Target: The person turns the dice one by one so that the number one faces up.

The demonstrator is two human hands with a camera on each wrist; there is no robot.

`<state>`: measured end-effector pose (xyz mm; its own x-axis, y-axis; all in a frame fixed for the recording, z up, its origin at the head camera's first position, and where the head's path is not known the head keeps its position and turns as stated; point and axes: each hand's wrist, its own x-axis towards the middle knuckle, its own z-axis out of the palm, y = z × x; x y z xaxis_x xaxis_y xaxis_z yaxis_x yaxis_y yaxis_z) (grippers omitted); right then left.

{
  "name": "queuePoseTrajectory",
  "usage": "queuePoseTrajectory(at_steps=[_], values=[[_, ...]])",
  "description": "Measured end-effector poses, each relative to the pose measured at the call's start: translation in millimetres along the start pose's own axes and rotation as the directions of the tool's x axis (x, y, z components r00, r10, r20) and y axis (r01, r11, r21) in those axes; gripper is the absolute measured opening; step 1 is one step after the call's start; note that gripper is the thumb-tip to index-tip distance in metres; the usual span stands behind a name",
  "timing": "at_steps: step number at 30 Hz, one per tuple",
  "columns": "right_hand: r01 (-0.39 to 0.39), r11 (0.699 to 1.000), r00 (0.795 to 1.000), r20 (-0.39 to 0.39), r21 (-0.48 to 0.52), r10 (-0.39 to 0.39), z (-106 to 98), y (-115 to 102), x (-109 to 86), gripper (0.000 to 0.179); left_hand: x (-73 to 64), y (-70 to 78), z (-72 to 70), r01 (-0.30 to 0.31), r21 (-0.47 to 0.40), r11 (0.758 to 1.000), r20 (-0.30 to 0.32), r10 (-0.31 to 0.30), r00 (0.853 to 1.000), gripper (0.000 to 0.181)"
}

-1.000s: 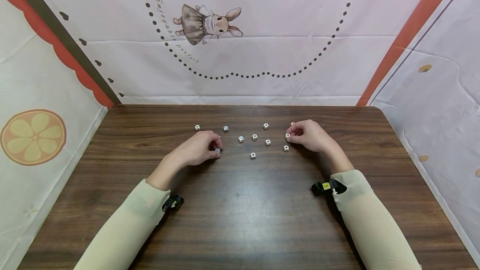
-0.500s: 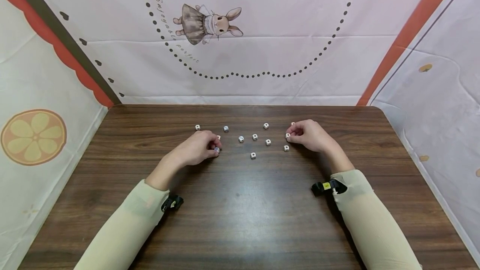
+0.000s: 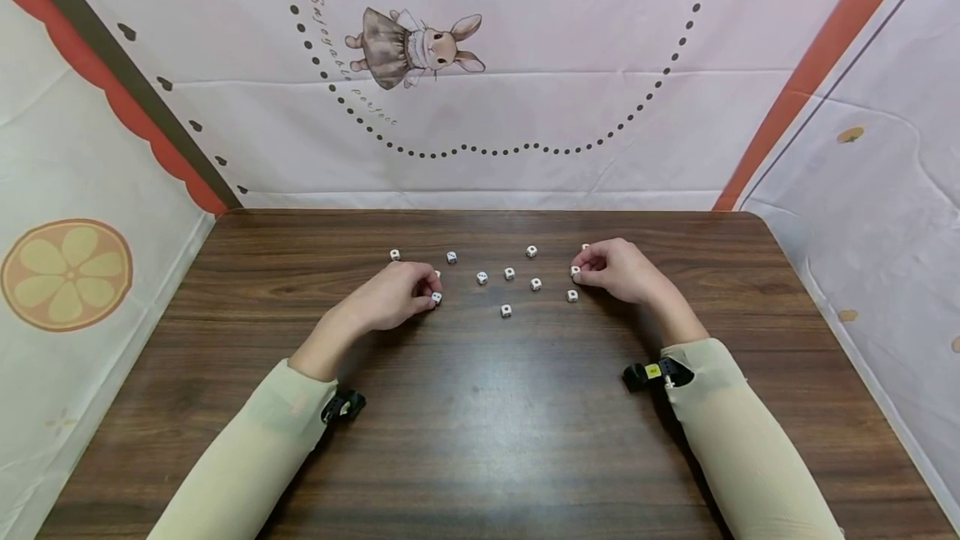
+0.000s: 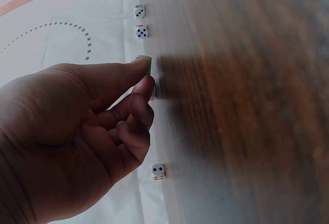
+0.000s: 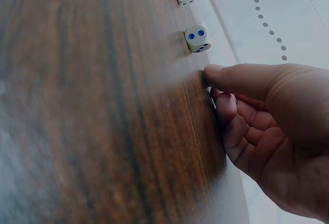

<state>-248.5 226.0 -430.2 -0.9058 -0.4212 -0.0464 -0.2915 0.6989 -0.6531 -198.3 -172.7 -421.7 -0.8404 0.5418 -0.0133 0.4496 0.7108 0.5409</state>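
My left hand pinches a small white die between thumb and fingertips at the left of the scattered dice. In the left wrist view a sliver of that die shows at the thumb tip. Another die is partly hidden behind the left fingers. On the right, my right hand holds a die between thumb and index finger, low over the table. The right thumb covers most of it in the right wrist view. One more die peeks out just behind the right hand.
Several white dice lie between the hands, among them a die nearest the front and a die farther back. A die sits just in front of the right fingertips. The brown wooden table ends at a printed cloth wall.
The die in the left fingers has turned: its upper face showed many blue pips before and now shows fewer. The left fingertips have shifted slightly. The right hand stays in place.
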Motion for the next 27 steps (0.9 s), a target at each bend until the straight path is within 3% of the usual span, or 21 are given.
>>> queuePoseTrajectory(at_steps=[18, 27], values=[[0.019, 1.000, 1.000, 0.003, -0.023, -0.019, -0.6, 1.5, 0.6, 0.009, -1.0, -0.6, -0.1, 0.024, -0.004, 1.000, 0.014, -0.024, 1.000, 0.016], [0.018, 0.999, 1.000, 0.001, -0.031, -0.018, -0.4, 1.2, 0.5, 0.010, -1.6, 2.1, -2.0, -0.019, 0.024, 1.000, 0.056, 0.018, 0.998, 0.028]])
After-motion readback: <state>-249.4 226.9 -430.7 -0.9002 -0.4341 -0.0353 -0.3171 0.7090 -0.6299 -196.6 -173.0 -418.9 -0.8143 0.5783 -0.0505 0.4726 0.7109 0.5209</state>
